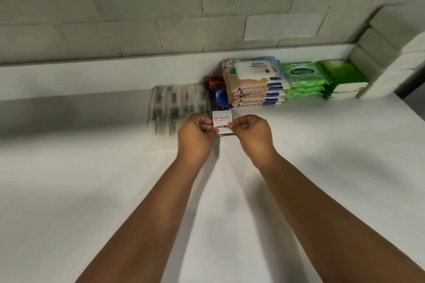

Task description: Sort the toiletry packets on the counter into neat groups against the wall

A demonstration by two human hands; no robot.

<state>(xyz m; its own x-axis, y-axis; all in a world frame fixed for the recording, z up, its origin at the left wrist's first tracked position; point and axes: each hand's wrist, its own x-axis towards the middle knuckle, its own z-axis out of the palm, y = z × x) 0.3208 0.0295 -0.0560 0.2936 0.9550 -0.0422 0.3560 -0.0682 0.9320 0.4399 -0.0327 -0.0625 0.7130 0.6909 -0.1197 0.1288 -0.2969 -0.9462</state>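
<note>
A small white shampoo sachet [222,120] with pink lettering stands upright over the white counter [322,156], pinched at its lower sides by both hands. My left hand [197,132] grips its left edge and my right hand [249,131] grips its right edge. Behind the sachet, by the wall, lie a row of clear toothbrush packets [174,108], a red and blue packet [218,94], a stack of beige wet-wipe packs [255,86], a stack of green wipe packs [303,80] and green-and-white tissue packs [345,80].
White paper stacks [391,57] rise at the far right against the painted brick wall [161,18]. The counter's right edge [411,108] drops off near the back right corner.
</note>
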